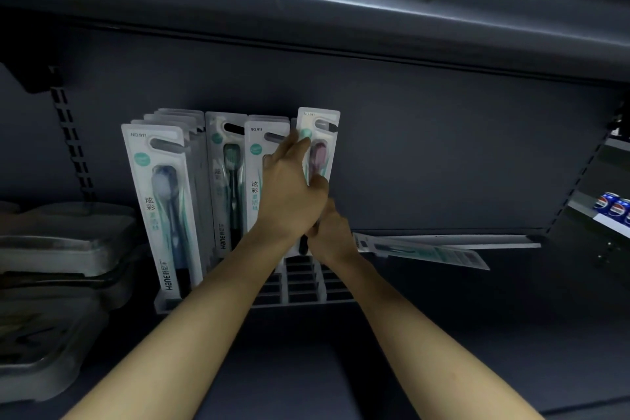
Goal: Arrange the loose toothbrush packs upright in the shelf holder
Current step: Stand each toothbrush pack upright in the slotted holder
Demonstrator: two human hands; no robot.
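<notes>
head view, nearest first: two bare forearms reach up and forward over the dark shelf (426, 334) and cross at the wrists. left hand (293, 194) lies on top, fingers spread against the upright packs, thumb and forefinger pinching the pink toothbrush pack (320, 147) by its left edge. right hand (332, 232) sits just below and behind it, mostly hidden; its grip looks curled round the lower end of the same pack, though the fingers cannot be made out. that pack stands upright at the right end of the row, above the open slots of the grey slotted holder (300, 286). left of it stand more packs: a green-brush pack (231, 181) and a front blue-brush pack (163, 208) leaning slightly, with others stacked behind. grey lidded containers (58, 249) are piled at far left. loose packs (429, 251) lie flat on the shelf to the right. blue cans (613, 208) show on a neighbouring shelf at far right.
</notes>
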